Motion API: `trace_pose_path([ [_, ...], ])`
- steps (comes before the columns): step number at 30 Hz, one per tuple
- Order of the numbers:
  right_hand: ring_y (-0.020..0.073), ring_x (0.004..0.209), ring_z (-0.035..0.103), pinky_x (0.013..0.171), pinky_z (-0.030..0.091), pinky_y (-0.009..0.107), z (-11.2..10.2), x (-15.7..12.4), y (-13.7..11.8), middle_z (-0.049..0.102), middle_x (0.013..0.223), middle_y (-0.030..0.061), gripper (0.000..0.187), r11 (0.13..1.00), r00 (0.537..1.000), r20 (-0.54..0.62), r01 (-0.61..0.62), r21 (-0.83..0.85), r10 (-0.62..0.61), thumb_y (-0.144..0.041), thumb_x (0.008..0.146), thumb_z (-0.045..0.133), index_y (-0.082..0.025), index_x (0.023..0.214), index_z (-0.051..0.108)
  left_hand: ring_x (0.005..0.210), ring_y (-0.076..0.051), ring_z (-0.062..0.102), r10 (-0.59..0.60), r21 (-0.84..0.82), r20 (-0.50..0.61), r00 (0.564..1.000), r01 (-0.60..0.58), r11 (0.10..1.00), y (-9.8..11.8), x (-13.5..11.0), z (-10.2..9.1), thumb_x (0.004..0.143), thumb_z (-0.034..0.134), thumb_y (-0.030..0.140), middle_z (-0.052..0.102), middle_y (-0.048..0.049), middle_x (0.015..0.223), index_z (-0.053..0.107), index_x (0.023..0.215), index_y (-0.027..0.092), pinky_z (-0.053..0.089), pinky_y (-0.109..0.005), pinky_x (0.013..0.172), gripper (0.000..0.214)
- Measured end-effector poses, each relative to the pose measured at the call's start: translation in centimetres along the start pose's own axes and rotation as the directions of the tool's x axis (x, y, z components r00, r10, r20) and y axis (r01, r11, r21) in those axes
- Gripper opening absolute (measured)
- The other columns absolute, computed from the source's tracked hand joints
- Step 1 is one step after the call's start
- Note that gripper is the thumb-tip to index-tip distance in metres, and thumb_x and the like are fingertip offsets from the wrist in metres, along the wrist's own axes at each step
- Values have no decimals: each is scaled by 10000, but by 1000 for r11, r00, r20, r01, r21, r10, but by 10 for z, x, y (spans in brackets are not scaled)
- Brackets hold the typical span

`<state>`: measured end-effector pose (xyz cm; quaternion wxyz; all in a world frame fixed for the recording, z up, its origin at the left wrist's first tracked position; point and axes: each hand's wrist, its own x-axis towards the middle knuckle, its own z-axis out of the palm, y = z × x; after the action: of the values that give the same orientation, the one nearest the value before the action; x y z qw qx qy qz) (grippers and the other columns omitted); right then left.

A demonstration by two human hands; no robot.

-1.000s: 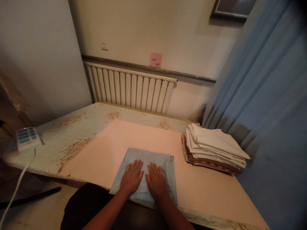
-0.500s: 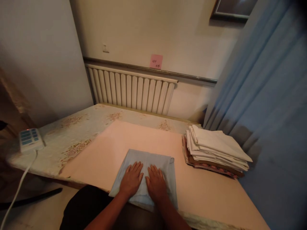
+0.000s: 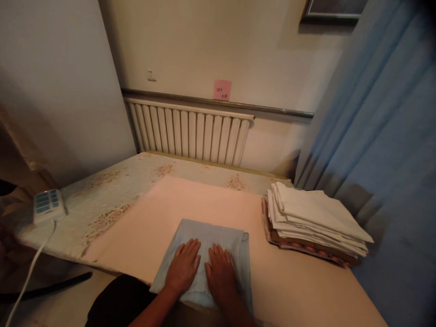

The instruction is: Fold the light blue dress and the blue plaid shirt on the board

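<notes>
A folded light-blue cloth [image 3: 214, 230] lies near the front edge of the table, on a pink sheet [image 3: 136, 231]. My left hand [image 3: 183, 265] rests palm down on its left half, fingers stretched out. On the right half, my right hand [image 3: 220, 274] also lies flat, its thumb pointing toward the left hand. A narrow strip of blue fabric shows between the two hands. Near its far right corner the cloth has a small curled fold. Both palms hide part of the fabric under them.
A stack of folded cloths [image 3: 316, 218], white over brown and patterned ones, stands at the right beside a blue curtain [image 3: 384, 150]. At the left edge sits a white power strip [image 3: 49, 206] with a cord [image 3: 34, 268]. A radiator [image 3: 194, 131] runs behind the flowered tablecloth [image 3: 112, 181].
The view has tilted slightly, so the scene sits a little lower. Both hands stay flat on the blue cloth, with almost no shift against it.
</notes>
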<state>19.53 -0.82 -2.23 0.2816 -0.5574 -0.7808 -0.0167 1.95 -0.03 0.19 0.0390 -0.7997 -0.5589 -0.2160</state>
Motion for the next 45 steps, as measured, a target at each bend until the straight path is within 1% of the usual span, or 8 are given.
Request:
trace_pose_path([
  [9,230,1362,400,1153,273,457,1,-4,0,514,1415,46,410,998,1000,10,-19,63,18,-361,939,461,-247,1321,558,1331,-209,448,-25,4,-1,1000,25,1000,1,-1,-1,974,354,337,524,-60,1419,484,1377,240,359,-453,1100,435],
  [14,251,1340,429,1139,285,478,2,-5,1,522,1406,39,401,994,1000,-24,-4,107,7,-372,937,461,-259,1307,570,1317,-220,466,-27,8,1,1000,27,1000,2,-2,-4,973,363,344,536,-59,1407,493,1372,248,382,-464,1088,431],
  [20,251,1347,418,1139,280,470,7,-8,3,512,1416,37,400,996,999,-41,18,91,-15,-382,951,435,-250,1306,563,1304,-222,484,-23,29,-7,1000,23,999,3,-2,-8,970,377,347,541,-40,1401,489,1378,264,405,-450,1081,431],
  [27,261,1347,417,1135,282,468,16,-10,6,512,1415,41,406,995,999,-39,19,94,-16,-411,945,445,-252,1297,572,1293,-214,496,-6,52,-35,999,8,999,0,-3,-4,962,402,330,545,-26,1399,454,1402,289,417,-433,1075,445],
  [31,258,1340,427,1137,284,463,14,-10,7,527,1402,34,398,995,1000,-25,10,100,-7,-414,942,454,-263,1286,583,1282,-215,507,6,69,-52,999,-2,998,-1,-3,-2,955,418,322,561,-20,1384,449,1405,289,432,-431,1057,451],
  [37,245,1346,420,1147,279,467,8,-9,4,519,1411,37,398,985,1000,-9,-25,170,27,-392,938,478,-242,1294,575,1268,-199,518,31,67,-102,994,-25,997,0,-2,-3,953,425,306,574,-29,1370,454,1400,276,428,-401,1051,450],
  [41,244,1339,430,1150,281,466,6,-7,3,525,1406,31,388,983,999,-16,-25,180,28,-382,932,497,-247,1286,581,1269,-204,514,31,72,-91,995,-25,997,-1,-3,-2,953,428,312,572,-23,1373,459,1394,276,422,-415,1046,443],
  [45,247,1326,449,1133,309,474,7,-8,4,532,1398,37,385,989,998,-57,4,148,5,-366,933,494,-250,1290,576,1278,-210,504,24,83,-75,997,-17,996,-4,-3,4,957,417,311,566,-33,1379,505,1354,243,405,-422,1055,412],
])
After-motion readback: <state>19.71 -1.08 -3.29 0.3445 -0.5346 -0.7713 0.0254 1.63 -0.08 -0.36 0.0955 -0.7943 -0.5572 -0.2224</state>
